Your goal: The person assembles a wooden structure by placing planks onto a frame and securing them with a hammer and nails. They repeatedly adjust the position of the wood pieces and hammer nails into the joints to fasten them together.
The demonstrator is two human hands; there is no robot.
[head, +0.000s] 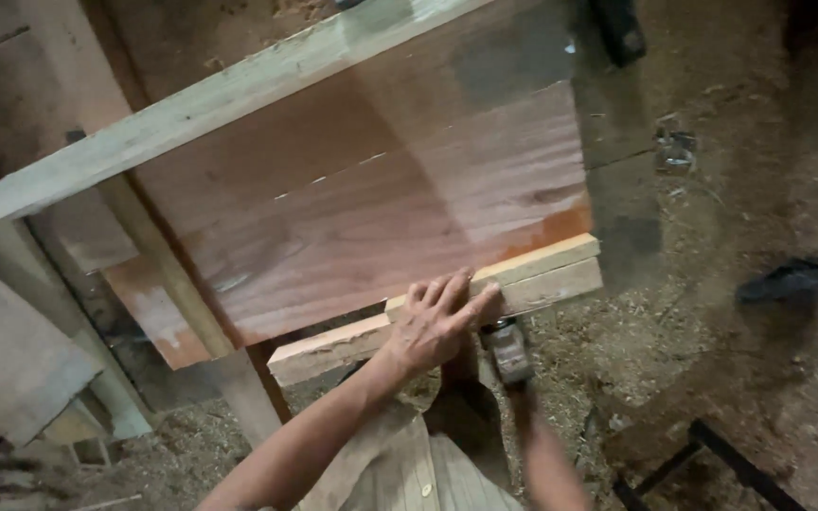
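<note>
Your left hand (437, 326) lies flat, fingers spread, on the batten (542, 274) at the panel's (381, 199) near edge. Your right hand (508, 355), blurred below, grips a hammer (506, 348).

Showing in view are one broad reddish-brown wooden panel (381, 208), two pale stacked wooden battens (523, 276) at its near edge, one long pale wooden strip (191, 109) lying across its far edge, and two bare hands, one blurred.

floor (759, 189): dirt, sawdust-strewn | light: dim | planks (11, 350) left
</note>
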